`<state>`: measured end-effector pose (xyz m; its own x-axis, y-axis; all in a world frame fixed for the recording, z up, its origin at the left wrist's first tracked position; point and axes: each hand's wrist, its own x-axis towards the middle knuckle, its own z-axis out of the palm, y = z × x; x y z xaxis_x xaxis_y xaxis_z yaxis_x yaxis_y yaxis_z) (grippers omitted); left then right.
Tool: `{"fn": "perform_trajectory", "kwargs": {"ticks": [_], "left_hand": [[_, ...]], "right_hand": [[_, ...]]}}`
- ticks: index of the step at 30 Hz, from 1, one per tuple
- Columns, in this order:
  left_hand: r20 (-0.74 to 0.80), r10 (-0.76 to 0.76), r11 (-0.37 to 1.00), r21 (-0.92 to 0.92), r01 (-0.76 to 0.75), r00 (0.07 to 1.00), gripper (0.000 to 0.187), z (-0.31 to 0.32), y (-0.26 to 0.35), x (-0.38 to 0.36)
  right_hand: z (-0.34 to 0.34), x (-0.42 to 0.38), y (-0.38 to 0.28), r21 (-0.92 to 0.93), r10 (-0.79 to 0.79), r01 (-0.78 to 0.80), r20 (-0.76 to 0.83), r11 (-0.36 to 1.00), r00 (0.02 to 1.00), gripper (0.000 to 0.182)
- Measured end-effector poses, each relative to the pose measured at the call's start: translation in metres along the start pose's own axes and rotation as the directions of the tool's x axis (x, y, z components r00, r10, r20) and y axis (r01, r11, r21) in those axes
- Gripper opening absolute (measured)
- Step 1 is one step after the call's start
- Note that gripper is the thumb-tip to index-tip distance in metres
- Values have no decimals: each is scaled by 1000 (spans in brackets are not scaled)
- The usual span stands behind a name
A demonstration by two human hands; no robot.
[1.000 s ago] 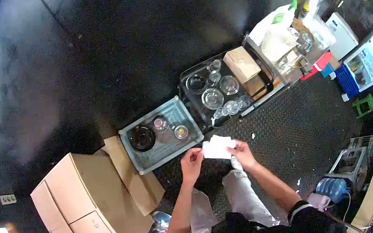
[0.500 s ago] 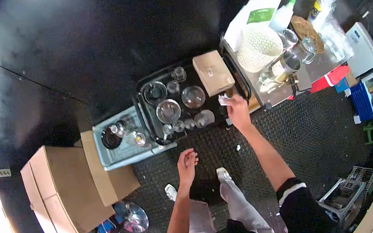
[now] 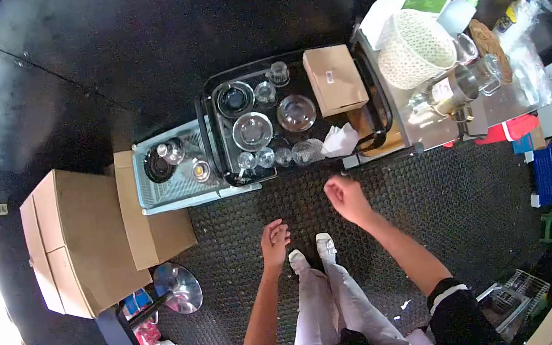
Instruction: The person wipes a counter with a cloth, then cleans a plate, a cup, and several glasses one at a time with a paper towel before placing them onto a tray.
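Observation:
My left hand (image 3: 275, 244) hangs over the dark floor mat, holding nothing, its fingers loosely bent and a little apart. My right hand (image 3: 349, 201) is just below the front edge of the black cart tray (image 3: 299, 152), fingers loosely curled and nothing visible in them. A crumpled white cloth or paper (image 3: 340, 141) rests on the tray's front right corner, apart from that hand. Behind it stands a closed cardboard box (image 3: 336, 81). Glass bowls (image 3: 252, 131), a dark glass dish (image 3: 235, 98) and several small glasses (image 3: 264, 158) fill the rest of the tray.
On the left, a pale blue crate (image 3: 151, 199) holds glassware, beside large cardboard boxes (image 3: 96, 235). A metal counter (image 3: 427, 132) at right carries a white woven basket (image 3: 415, 55), a spray bottle (image 3: 460, 13) and a metal pitcher (image 3: 456, 88). A round-based stand (image 3: 179, 287) is lower left.
My right hand has let go of the white cloth or paper, now on the tray corner, and drawn back toward me. The view has shifted, and my feet are closer together.

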<state>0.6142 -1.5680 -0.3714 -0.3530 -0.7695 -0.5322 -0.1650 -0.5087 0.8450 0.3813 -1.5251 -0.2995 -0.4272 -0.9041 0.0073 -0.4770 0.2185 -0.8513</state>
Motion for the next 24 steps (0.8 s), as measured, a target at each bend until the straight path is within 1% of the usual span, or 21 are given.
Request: {"fn": "perform_trajectory", "kwargs": {"ticks": [1, 2, 3, 4, 5, 6, 8, 9, 10, 11, 12, 13, 14, 15, 17, 18, 19, 21, 22, 23, 24], "left_hand": [[-22, -20, 999, -31, 19, 1000, 30, 1, -7, 8], [-26, 17, 999, -32, -18, 1000, 30, 1, -13, 18], [-31, 16, 999, -42, -17, 999, 30, 3, -20, 34], [-69, 93, 994, -49, -96, 993, 31, 4, -30, 51], [-109, 170, 983, -52, -177, 979, 31, 6, -40, 71], [-116, 169, 982, -61, -177, 979, 31, 7, -52, 95], [-225, 375, 926, 51, -374, 899, 33, 12, -75, 146], [-230, 376, 926, 46, -376, 898, 33, 15, -75, 162], [-249, 357, 934, 70, -350, 901, 33, 18, -67, 175], [-268, 338, 941, 93, -325, 902, 34, 19, -64, 190], [-272, 343, 939, 88, -332, 899, 34, 17, -74, 213], [-240, 583, 768, 474, -431, 776, 37, 13, -91, 242], [-107, 768, 460, 778, -428, 631, 40, 8, -106, 264], [-106, 772, 459, 775, -435, 626, 40, 3, -113, 277], [159, 730, 229, 859, -458, 664, 46, -1, -127, 301], [102, 815, 263, 812, -521, 570, 46, 1, -129, 311], [106, 815, 262, 809, -526, 570, 46, 3, -132, 318], [79, 829, 202, 881, -428, 554, 38, 7, -127, 327], [-31, 811, 481, 603, -637, 584, 40, 12, -122, 323], [-27, 811, 481, 600, -639, 585, 40, 13, -114, 322], [-50, 765, 516, 644, -565, 642, 41, 12, -115, 329]], "right_hand": [[20, -6, 16, 46, 7, -8, 29, 999, 1000, 3], [40, -9, 33, 107, 99, -108, 85, 988, 991, 6], [69, -10, 62, 222, 93, -105, 64, 969, 994, 8], [91, -3, 78, 447, 285, -324, 153, 834, 946, 11], [111, 8, 91, 614, 435, -509, 281, 603, 855, 15], [130, 21, 101, 607, 433, -511, 285, 609, 855, 15], [162, 50, 124, 783, 549, -549, 332, 293, 767, 24], [181, 64, 147, 779, 546, -551, 334, 299, 768, 24], [206, 81, 181, 618, 575, -578, 237, 533, 783, 28], [229, 96, 212, 397, 573, -574, 136, 716, 808, 32], [251, 109, 241, 394, 566, -568, 135, 722, 813, 32], [273, 121, 268, 402, 506, -475, 33, 783, 862, 31], [286, 130, 284, 400, 439, -378, -71, 835, 896, 30], [285, 135, 280, 398, 434, -371, -78, 839, 898, 30], [258, 138, 248, 662, 174, -166, 55, 731, 983, 34], [256, 141, 250, 777, 22, -81, 87, 624, 996, 37], [255, 144, 251, 832, 25, -98, 101, 546, 995, 38], [260, 146, 258, 925, 59, -125, 111, 358, 992, 41], [266, 146, 264, 953, 81, -128, 109, 276, 991, 42], [270, 146, 271, 972, 93, -127, 110, 199, 989, 44], [275, 146, 277, 984, 104, -124, 111, 127, 988, 45]]}}
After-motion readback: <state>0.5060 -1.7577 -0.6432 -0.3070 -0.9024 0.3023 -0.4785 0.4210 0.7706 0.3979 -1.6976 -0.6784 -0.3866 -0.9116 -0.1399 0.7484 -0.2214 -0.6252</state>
